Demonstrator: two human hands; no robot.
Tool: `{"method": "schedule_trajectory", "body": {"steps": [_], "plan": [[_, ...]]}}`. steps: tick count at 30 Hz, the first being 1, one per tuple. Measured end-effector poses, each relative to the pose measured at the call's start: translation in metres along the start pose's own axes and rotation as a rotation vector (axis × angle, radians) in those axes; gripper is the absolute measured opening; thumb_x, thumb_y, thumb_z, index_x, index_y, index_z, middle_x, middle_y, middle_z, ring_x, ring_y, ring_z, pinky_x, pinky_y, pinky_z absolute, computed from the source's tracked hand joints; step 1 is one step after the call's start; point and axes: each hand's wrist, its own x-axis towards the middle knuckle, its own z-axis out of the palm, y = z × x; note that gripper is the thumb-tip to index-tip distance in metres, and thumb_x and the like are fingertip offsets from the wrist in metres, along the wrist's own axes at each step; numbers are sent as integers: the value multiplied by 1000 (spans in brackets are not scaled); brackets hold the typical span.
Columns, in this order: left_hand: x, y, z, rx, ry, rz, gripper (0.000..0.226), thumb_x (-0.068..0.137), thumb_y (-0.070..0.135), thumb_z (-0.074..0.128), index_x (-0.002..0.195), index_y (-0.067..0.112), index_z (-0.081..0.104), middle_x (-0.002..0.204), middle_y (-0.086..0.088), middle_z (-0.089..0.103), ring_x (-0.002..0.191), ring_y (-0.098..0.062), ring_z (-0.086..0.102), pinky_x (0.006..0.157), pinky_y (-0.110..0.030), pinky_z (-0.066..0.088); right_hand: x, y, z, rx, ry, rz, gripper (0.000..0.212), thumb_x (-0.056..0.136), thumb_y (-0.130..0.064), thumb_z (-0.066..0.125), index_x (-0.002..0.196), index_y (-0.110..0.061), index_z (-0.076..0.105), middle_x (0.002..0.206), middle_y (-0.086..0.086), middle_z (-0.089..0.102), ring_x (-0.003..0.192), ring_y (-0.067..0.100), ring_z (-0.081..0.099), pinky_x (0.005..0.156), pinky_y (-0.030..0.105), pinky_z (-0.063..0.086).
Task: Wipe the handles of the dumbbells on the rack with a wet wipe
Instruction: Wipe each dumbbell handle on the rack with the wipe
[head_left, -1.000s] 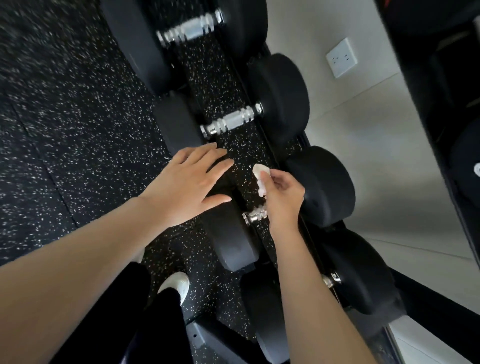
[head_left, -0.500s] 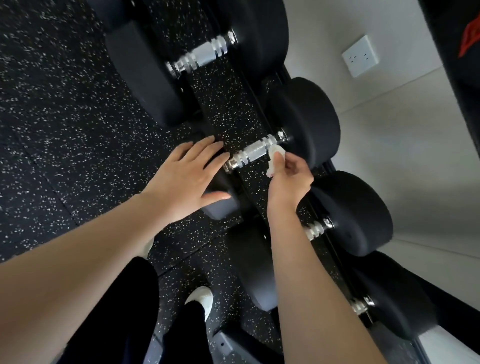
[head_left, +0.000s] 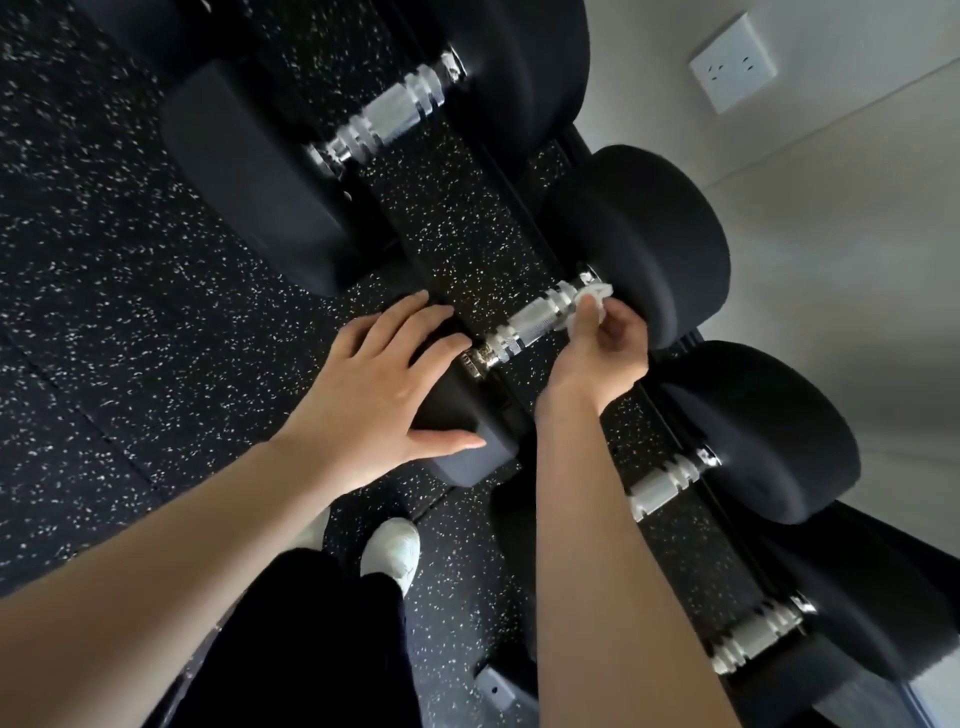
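Note:
Several black dumbbells with chrome handles lie in a row on a low rack (head_left: 670, 421). My right hand (head_left: 602, 348) pinches a small white wet wipe (head_left: 589, 301) and holds it against the far end of the middle dumbbell's chrome handle (head_left: 524, 325). My left hand (head_left: 384, 384) rests with straight fingers on that dumbbell's near black head (head_left: 467, 447). The handle's near part is bare. Another dumbbell's handle (head_left: 387, 117) shows above, and two further chrome handles, one (head_left: 667, 480) and another (head_left: 756, 634), show below right.
The floor (head_left: 104, 312) is black speckled rubber. A white wall with a socket plate (head_left: 732, 62) stands behind the rack. My white shoe (head_left: 392, 553) and dark trouser leg are near the rack's front.
My right hand has carried the wipe up from the lower dumbbell onto the middle dumbbell's handle end. My left hand has shifted onto that dumbbell's near head. The view moved along the rack.

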Motion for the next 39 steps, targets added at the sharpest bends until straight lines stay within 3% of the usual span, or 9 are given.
{"method": "schedule_trajectory", "body": {"steps": [4, 9, 15, 21, 26, 30, 34, 36, 39], "plan": [[0, 0, 3, -16, 14, -2, 78, 75, 72, 42, 131, 18, 50, 144, -6, 44, 140, -27, 31, 105, -47, 29, 7, 6, -10, -78, -128, -63, 16, 80, -8, 71, 80, -22, 63, 87, 5, 69, 84, 17, 65, 77, 28, 55], [0, 0, 3, -16, 24, -10, 78, 75, 71, 42, 130, 18, 51, 143, -6, 44, 140, -27, 31, 105, -47, 28, -6, 14, -25, -190, -365, -72, 16, 77, -4, 73, 78, -19, 69, 99, 9, 67, 82, 10, 62, 67, 12, 49], [0, 0, 3, -9, 39, -10, 76, 74, 70, 43, 129, 19, 51, 142, -6, 45, 139, -27, 33, 103, -48, 30, -25, 23, -30, -287, -516, -153, 15, 71, -4, 77, 75, -18, 72, 90, 3, 66, 72, 0, 57, 64, 12, 45], [-1, 0, 2, -7, 36, -12, 76, 74, 70, 43, 129, 19, 50, 141, -5, 45, 139, -27, 33, 102, -46, 29, -31, 33, -36, -359, -578, -69, 17, 73, -7, 76, 72, -24, 71, 86, 4, 70, 76, 15, 66, 72, 30, 53], [-1, 0, 1, -6, 26, -6, 76, 75, 70, 43, 129, 18, 51, 141, -6, 46, 139, -27, 33, 102, -47, 30, -36, 31, -38, -120, -516, 252, 16, 78, 3, 70, 77, -13, 67, 81, 9, 70, 66, 8, 67, 66, 23, 54], [-1, 0, 1, -9, 18, -3, 76, 76, 71, 42, 129, 18, 51, 141, -6, 45, 139, -27, 33, 102, -47, 31, -33, 30, -36, -53, -506, 323, 18, 77, 5, 70, 76, -12, 66, 87, 14, 71, 81, 22, 68, 84, 38, 55], [-1, 0, 1, -10, 23, 4, 75, 76, 71, 43, 129, 17, 52, 140, -6, 46, 139, -27, 33, 103, -47, 30, -30, 33, -35, 62, -479, 423, 16, 77, 7, 69, 81, -8, 66, 92, 18, 70, 89, 30, 67, 91, 45, 52], [-1, 0, 1, -13, 22, 4, 75, 77, 71, 43, 128, 17, 53, 140, -6, 46, 139, -27, 33, 103, -47, 30, -25, 34, -34, 196, -457, 489, 16, 79, 8, 66, 87, -5, 64, 95, 18, 70, 89, 29, 68, 89, 41, 53], [0, -1, 1, -20, 25, 4, 75, 76, 71, 44, 127, 17, 53, 139, -6, 47, 139, -28, 34, 103, -50, 31, -11, 32, -28, 398, -433, 533, 18, 84, 12, 57, 91, -3, 60, 86, 11, 67, 70, 14, 68, 71, 23, 56]]}}
